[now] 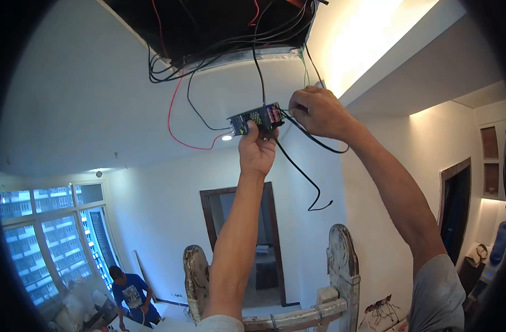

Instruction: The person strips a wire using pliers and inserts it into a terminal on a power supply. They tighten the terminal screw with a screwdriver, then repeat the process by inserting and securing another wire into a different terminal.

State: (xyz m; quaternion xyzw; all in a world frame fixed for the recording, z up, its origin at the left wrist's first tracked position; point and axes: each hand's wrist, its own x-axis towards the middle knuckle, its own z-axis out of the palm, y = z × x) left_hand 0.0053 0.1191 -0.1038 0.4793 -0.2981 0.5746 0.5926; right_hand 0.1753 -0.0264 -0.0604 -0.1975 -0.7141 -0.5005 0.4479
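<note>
My left hand (257, 149) is raised and wrapped around a small black power supply (246, 120) with a perforated case. A red wire (171, 119) and a thin black wire (195, 108) run into its left end. Black cables (300, 169) come from the terminal block (274, 114) on its right end; one hangs down with a loose tip. My right hand (317, 112) is closed in a pinch just right of that block. A thin green wire (305, 63) drops from above to its fingers, and a short green piece shows between fingertips and terminals.
Overhead is a dark ceiling opening (209, 27) with several black cables along its edge. A worn wooden ladder (341, 254) stands below my arms. A person in blue (132, 296) bends at lower left near windows (48, 232). Loose wires (383, 310) stick out at lower right.
</note>
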